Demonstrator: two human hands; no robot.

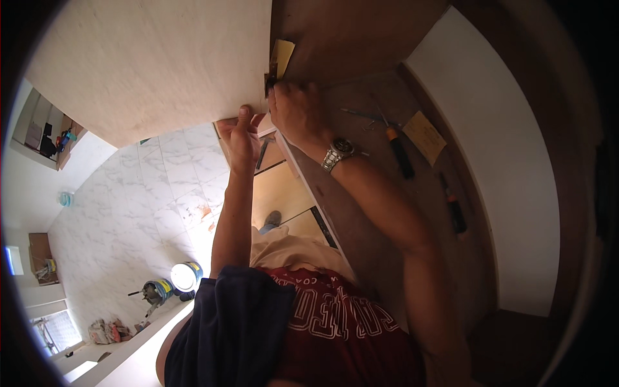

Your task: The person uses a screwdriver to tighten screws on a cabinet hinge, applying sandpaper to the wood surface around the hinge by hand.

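Observation:
A large pale wooden panel (161,58), like a cabinet door, fills the upper left. My left hand (240,138) grips its lower edge near the corner, thumb on the face and fingers behind. Close by, my right hand (300,116) is closed at the panel's side edge, beside a dark metal piece that looks like a hinge (269,82). Whatever its fingers pinch is hidden. A yellow piece of card or paper (282,55) sticks out just above. My right wrist wears a metal watch (342,148).
On the brown cabinet surface to the right lie an orange-and-black screwdriver (401,155), a second similar tool (454,205), small screws (369,124) and a yellow paper (425,138). A hammer (263,153) rests below my hands. Buckets (187,276) stand on the tiled floor (135,193) at left.

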